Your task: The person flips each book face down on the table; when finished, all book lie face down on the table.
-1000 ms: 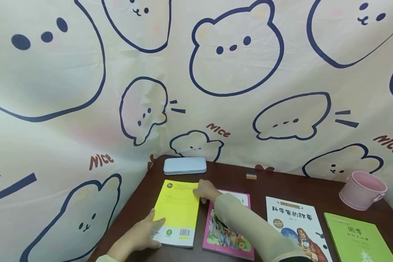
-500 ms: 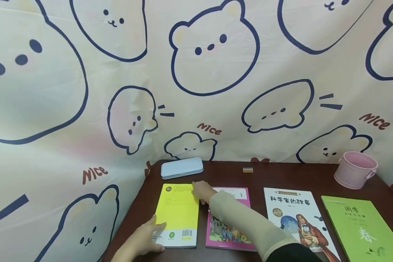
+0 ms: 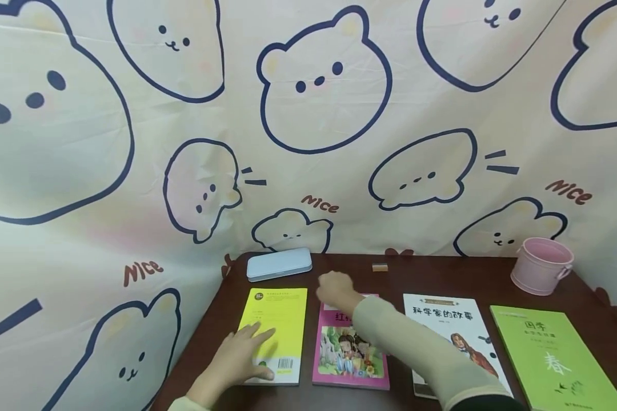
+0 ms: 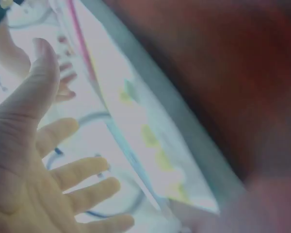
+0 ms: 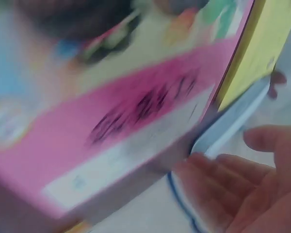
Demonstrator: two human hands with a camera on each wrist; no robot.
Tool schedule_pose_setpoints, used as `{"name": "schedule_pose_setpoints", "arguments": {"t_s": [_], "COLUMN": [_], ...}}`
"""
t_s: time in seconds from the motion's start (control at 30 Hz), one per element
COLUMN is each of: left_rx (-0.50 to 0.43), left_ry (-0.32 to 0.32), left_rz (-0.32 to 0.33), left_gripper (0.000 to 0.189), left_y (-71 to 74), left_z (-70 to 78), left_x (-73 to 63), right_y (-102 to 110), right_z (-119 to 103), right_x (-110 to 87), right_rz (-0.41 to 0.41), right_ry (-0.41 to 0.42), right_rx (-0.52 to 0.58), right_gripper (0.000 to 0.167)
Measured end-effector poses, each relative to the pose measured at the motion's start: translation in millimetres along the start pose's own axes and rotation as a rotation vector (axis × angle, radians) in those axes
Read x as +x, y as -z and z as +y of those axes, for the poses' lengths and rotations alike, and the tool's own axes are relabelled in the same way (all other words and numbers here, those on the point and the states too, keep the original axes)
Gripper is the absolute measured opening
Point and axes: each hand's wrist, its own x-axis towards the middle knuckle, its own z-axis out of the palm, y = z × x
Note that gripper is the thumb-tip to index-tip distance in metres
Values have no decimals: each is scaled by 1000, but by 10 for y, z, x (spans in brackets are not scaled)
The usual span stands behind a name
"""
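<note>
Fingers (image 4: 82,172) fanned wide on the left hand (image 3: 239,354), thumb standing off, and they're over the lower left of the yellow book (image 3: 277,319); whether they touch it, I can't tell. The book lies flat, barcode (image 3: 285,363) facing up, on the dark brown table (image 3: 442,279). Across to the right hand (image 3: 337,290): fingers close together, lightly bent, thumb apart, right by the top left corner of the pink picture-covered book (image 3: 347,357), its upper right hidden by the sleeve (image 3: 406,341). Just 1 narrow gap separates those 2 books! Behind, the light blue pencil case (image 3: 279,264); farther right, a white book (image 3: 449,315), a green book (image 3: 555,354) and, near the back, a pink pail (image 3: 542,266).
</note>
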Motion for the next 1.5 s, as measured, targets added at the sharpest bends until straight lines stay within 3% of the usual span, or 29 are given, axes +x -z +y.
{"name": "schedule_pose_setpoints", "arguments": {"t_s": [0.1,0.17,0.33,0.5,0.7,0.93,1.1,1.23,1.33,1.5], "left_rx": [23,33,-66,-208,-259,-157,-220,-291,-294,-276], "left_ry": [-124,-158,-127,-90,-30,70,200,350,406,376], "left_rz": [12,0,-51,-166,-216,-201,-171,-189,-244,-321], "left_gripper": [82,78,64,53,43,86,101,92,73,55], "left_y": [-40,-92,-202,-235,-322,-479,-485,-424,-399,-406], "left_z": [226,369,689,907,1011,1149,1196,1176,1142,1128], "left_x": [115,180,293,384,474,579,588,579,585,670], "right_y": [99,145,175,84,-44,-80,-83,-96,-134,-172], "right_z": [306,483,819,1062,1131,1121,1060,998,981,1076], "right_x": [-72,-123,-250,-328,-266,-225,-223,-212,-211,-231], "right_rz": [-46,-87,-198,-233,-185,-169,-194,-189,-204,-190], "right_ry": [-64,-90,-77,4,58,16,-57,-57,-43,-72], "right_rx": [-9,-4,29,70,32,-12,11,26,49,50], "right_gripper": [26,36,51,69,75,82,81,78,79,79]}}
